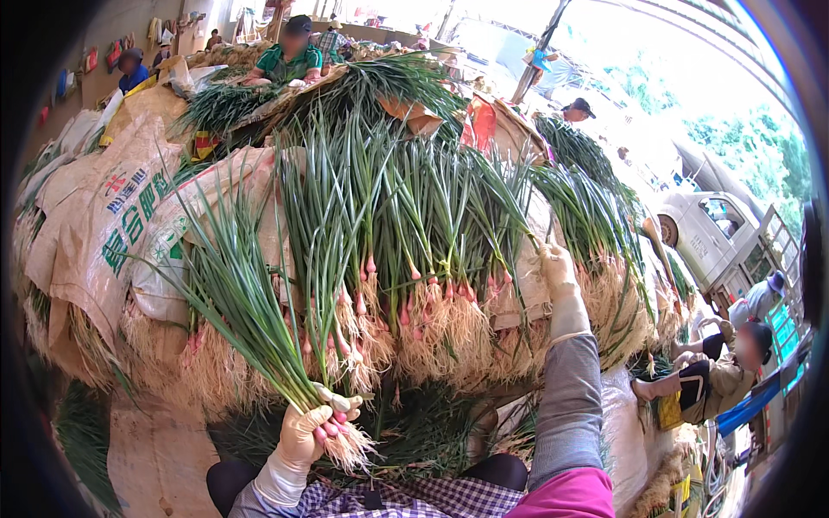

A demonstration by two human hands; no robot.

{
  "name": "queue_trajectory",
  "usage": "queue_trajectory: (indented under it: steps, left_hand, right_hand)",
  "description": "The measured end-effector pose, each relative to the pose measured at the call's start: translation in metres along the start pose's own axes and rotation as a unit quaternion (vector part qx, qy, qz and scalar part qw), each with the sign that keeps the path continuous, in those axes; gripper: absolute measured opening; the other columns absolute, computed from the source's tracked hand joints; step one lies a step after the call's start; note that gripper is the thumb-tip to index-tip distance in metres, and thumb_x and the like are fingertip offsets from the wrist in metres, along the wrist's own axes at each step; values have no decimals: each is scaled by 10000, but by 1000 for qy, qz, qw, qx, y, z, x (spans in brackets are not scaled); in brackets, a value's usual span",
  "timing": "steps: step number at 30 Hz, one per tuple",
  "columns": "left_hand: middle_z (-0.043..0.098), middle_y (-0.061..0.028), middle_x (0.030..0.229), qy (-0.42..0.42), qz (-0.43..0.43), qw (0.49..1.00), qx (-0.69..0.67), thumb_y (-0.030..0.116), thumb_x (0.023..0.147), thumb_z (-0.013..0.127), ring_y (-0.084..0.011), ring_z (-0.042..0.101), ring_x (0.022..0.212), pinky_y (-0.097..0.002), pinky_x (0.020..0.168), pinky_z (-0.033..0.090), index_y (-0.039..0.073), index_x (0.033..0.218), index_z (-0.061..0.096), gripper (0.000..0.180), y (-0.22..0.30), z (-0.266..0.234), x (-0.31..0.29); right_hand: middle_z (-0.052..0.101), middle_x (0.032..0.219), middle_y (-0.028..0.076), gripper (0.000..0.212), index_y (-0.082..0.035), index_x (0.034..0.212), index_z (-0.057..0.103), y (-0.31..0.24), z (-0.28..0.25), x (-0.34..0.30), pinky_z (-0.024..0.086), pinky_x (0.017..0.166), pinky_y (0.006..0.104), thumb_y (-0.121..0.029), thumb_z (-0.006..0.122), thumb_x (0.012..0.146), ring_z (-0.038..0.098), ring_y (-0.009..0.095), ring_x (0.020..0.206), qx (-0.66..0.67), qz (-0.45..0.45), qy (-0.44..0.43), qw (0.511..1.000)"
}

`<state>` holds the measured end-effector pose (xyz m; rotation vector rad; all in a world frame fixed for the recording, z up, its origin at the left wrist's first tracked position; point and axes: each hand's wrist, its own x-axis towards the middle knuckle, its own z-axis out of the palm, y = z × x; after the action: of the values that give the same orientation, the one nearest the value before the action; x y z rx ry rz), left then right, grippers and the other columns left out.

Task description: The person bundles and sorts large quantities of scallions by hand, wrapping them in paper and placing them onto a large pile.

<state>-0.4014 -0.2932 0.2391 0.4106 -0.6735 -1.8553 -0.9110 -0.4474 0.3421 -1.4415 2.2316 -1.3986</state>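
Observation:
My left hand, in a pale glove, is closed round a bunch of spring onions low in front of me. Pink bulbs and pale roots stick out beside the fingers, and the long green leaves lean up and to the left. Reaching forward to the right, my gloved right hand is closed on the lower end of a spring onion whose leaves point up and left. That stalk's bulb is hidden in the fingers. Between the hands, a row of spring onions lies over the heap, roots hanging toward me.
Woven sacks cover the heap's left side. More spring onions lie at the right, and loose green leaves lie below the heap. One person works behind it; another sits at the right near a truck.

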Motion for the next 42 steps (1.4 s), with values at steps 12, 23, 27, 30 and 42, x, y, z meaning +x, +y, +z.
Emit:
queue_trajectory:
  steps: [12, 23, 27, 30, 42]
  left_hand:
    - [575, -146, 1018, 58, -43, 993, -93, -43, 818, 473, -257, 598, 876, -399, 798, 521, 40, 1042, 504, 241, 8, 1, -4]
    - [582, -153, 1009, 38, -44, 991, -121, -61, 816, 464, -259, 613, 876, -398, 795, 519, 32, 1048, 506, 254, 12, -2, -7]
    - [573, -147, 990, 47, -49, 992, -104, -62, 805, 470, -264, 620, 862, -395, 779, 520, 45, 1028, 515, 251, 14, 0, -6]
    - [572, -151, 988, 44, -56, 991, -114, -65, 803, 466, -262, 621, 859, -396, 792, 521, 41, 1032, 512, 256, 14, 3, -5]
    - [615, -143, 984, -12, -41, 999, -34, -11, 832, 517, -231, 632, 817, -316, 689, 527, 20, 1050, 531, 221, 12, 0, -11]
  right_hand:
    - [643, 1018, 143, 385, -3, 1118, 578, -135, 60, -118, 508, 824, 312, -282, 628, 858, 616, 209, 885, -175, -62, -133, 974]
    - [572, 747, 30, 170, -41, 1041, 638, -147, 131, -136, 439, 556, 204, -91, 576, 890, 516, 102, 628, 97, -182, -72, 976]
    - [634, 817, 47, 107, -25, 939, 657, -134, 74, -111, 433, 486, 205, -67, 578, 881, 515, 78, 583, 249, 21, -8, 968]
    - [661, 852, 71, 163, -23, 940, 679, -49, 45, -77, 482, 538, 230, -8, 537, 861, 578, 101, 651, 93, -41, -98, 990]
    - [678, 874, 106, 188, -77, 993, 658, -138, 50, -105, 518, 650, 264, -72, 650, 806, 628, 156, 722, -145, -127, 71, 979]
